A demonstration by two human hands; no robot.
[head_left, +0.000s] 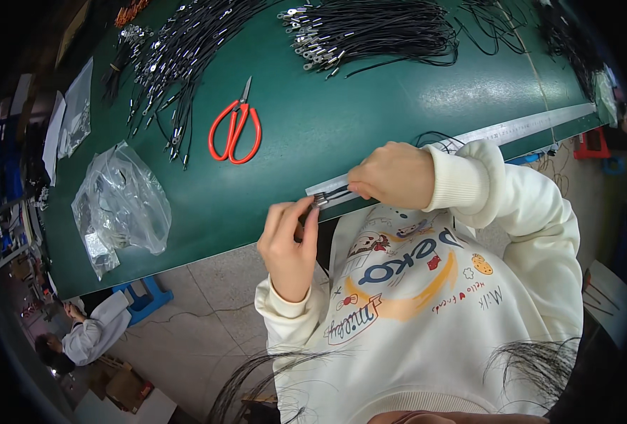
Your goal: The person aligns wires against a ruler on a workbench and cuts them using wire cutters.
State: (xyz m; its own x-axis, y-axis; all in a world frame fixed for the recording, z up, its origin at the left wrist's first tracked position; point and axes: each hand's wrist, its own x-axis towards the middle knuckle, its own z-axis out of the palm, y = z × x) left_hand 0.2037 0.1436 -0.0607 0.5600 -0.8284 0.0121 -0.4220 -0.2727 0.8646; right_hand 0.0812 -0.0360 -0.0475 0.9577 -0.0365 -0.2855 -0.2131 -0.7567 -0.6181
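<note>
Thin black cables (340,191) with metal ring lugs lie along a metal ruler (511,129) at the table's near edge. My left hand (286,240) pinches the lug ends (319,200) between thumb and forefinger, at the ruler's left end. Just right of it, my right hand (395,174) is closed over the same cables, its thumb and forefinger pressing them near the ruler. The cables come out again as loops on the far side of my right wrist. How many cables are held cannot be made out.
Red-handled scissors (235,131) lie on the green table (278,177). Large bundles of black lugged cables (377,35) and a looser heap (179,63) spread along the far side. A clear plastic bag (121,205) sits at left. A blue stool (146,300) and another person (91,332) are beyond the table's left end.
</note>
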